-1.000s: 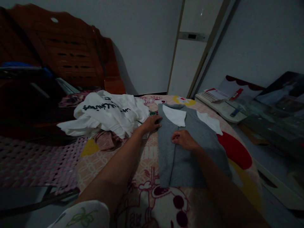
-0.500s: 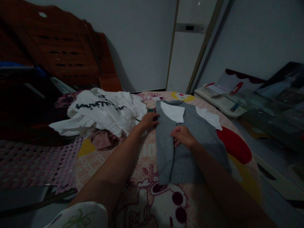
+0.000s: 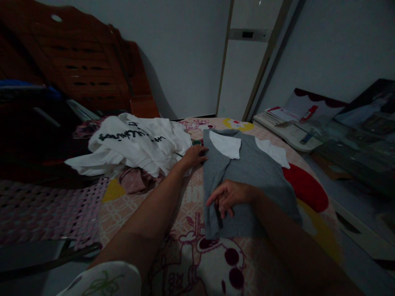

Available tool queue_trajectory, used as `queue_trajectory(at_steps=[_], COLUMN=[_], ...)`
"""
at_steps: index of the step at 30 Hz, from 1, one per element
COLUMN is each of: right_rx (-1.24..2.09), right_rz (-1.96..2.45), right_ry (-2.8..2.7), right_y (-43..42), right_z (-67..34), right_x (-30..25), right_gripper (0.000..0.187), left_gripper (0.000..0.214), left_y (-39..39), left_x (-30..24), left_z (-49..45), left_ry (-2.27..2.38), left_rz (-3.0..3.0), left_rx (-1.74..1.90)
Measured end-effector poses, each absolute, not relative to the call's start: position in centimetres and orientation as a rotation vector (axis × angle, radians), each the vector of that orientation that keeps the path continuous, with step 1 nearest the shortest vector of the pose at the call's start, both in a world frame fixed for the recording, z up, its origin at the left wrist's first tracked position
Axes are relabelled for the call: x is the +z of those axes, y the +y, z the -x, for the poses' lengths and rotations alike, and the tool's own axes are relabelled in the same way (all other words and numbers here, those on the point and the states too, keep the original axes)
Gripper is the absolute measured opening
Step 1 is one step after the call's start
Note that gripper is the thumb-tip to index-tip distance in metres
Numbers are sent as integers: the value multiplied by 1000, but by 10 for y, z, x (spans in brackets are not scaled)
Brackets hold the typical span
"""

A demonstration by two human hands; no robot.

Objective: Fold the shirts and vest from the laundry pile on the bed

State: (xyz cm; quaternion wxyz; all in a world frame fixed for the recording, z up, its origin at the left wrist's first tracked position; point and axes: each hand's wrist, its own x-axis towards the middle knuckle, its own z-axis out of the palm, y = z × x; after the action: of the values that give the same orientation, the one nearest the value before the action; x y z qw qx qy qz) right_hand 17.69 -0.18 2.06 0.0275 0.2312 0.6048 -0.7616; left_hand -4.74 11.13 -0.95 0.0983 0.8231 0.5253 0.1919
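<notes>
Head-worn camera, facing forward and down, close over the blanket

One grey sweater, one white shirt, one pink garment

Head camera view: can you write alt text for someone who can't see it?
A grey knit vest lies flat on a patterned blanket, left hand at its shoulder, right hand spread over its front. White clothes are heaped beside it.
</notes>
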Motion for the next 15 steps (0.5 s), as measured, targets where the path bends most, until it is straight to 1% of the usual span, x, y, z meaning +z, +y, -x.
queue_trajectory(at_steps=[4, 6, 8, 10, 12, 15], right_rx=[-2374, -2342, -2206, -1972, -1792, -1783], right_rz=[-821, -879, -947, -1025, -1082, -1164], right_ry=[1914, 1932, 1949, 1969, 1992, 2107], right_y=[-2, -3, -6, -10, -13, -11], right_z=[-175, -177, -181, -184, -187, -194], right_x=[18, 22, 28, 37, 46, 57], right_gripper=[38, 32, 25, 16, 15, 16], left_gripper=[42, 43, 43, 43, 43, 44], left_y=[112, 112, 112, 112, 112, 113], left_x=[-12, -13, -13, -13, -12, -12], left_z=[48, 49, 49, 49, 49, 49], left_ry=[1555, 1555, 1551, 1549, 1548, 1547], left_rz=[-2442, -2443, -2442, -2440, -2438, -2433], left_rx=[592, 608, 608, 592, 579, 582])
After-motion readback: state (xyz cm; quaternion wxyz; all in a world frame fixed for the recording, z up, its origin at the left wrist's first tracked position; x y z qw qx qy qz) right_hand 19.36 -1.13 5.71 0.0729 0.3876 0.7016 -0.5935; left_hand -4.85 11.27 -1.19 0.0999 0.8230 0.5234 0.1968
